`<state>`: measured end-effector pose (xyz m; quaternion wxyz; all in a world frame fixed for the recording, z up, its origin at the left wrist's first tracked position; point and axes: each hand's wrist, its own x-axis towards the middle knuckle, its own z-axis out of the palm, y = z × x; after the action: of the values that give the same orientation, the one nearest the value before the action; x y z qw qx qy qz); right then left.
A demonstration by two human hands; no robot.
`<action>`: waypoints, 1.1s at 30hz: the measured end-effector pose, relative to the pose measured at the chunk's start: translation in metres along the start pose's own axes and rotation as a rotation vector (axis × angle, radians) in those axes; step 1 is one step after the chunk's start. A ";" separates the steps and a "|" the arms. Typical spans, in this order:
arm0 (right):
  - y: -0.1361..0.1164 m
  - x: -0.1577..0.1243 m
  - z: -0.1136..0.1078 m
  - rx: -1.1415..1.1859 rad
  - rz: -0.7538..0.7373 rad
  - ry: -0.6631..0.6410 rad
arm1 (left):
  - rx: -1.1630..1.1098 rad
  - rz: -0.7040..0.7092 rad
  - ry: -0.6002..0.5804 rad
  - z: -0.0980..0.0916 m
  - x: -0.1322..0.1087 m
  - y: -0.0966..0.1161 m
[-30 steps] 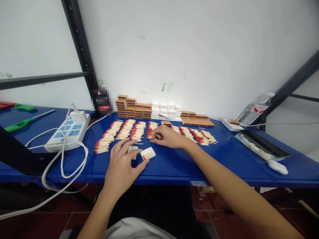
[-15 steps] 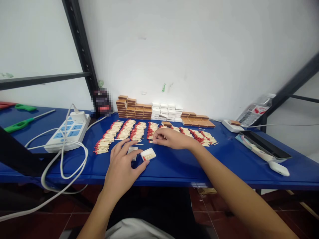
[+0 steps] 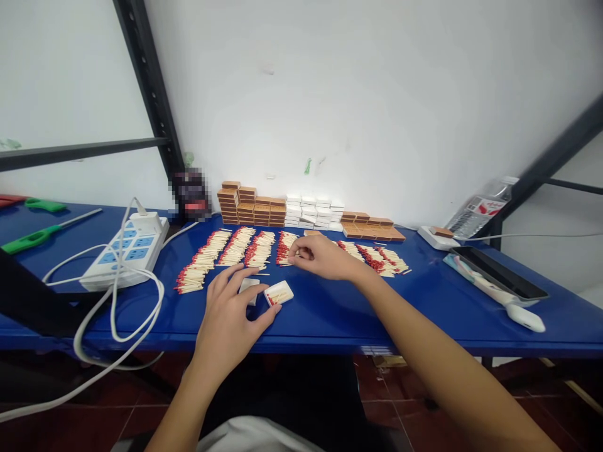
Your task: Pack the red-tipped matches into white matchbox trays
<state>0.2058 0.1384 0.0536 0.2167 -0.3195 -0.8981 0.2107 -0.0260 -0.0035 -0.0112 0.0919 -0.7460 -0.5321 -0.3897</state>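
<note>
Rows of red-tipped matches point(image 3: 235, 247) lie across the blue table point(image 3: 330, 314). My left hand point(image 3: 230, 317) rests on the table with spread fingers. Its thumb touches a small white tray point(image 3: 279, 293) with a few matches in it, and its fingertips lie by a white box sleeve point(image 3: 248, 285). My right hand point(image 3: 323, 257) is over the middle rows of matches. Its fingertips are pinched together on a few matches point(image 3: 298, 253).
Stacks of brown matchboxes point(image 3: 249, 204) and white boxes point(image 3: 313, 210) line the wall. A white power strip point(image 3: 125, 250) with looping cables lies left. Green lighters point(image 3: 32, 235) are far left. A black tray point(image 3: 499, 270), a white device and a bottle point(image 3: 480, 207) are right.
My right hand has shifted slightly back and up over the match rows, with its fingers closing on matches. My left hand stays by the white tray.
</note>
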 end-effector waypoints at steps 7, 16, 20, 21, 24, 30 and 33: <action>0.020 0.003 -0.001 -0.054 -0.006 -0.047 | -0.015 -0.005 0.002 0.000 0.001 0.000; 0.025 0.008 0.012 -0.084 -0.023 -0.065 | -0.022 -0.016 -0.016 0.000 0.001 0.000; 0.025 0.009 0.012 -0.086 -0.036 -0.077 | -0.021 -0.013 -0.021 0.000 0.001 0.000; 0.024 0.009 0.013 -0.086 -0.033 -0.078 | -0.019 -0.015 -0.021 0.000 0.001 0.000; 0.021 0.009 0.013 -0.092 -0.013 -0.084 | -0.013 -0.022 -0.015 0.001 0.001 0.001; 0.008 0.003 0.004 -0.045 0.015 -0.126 | -0.016 -0.020 -0.006 0.001 0.000 0.000; -0.003 -0.002 -0.003 0.052 -0.017 -0.142 | -0.012 -0.029 -0.006 0.001 0.000 0.001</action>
<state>0.2069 0.1356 0.0570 0.1622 -0.2903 -0.9082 0.2541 -0.0250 -0.0034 -0.0120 0.0804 -0.7399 -0.5407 -0.3920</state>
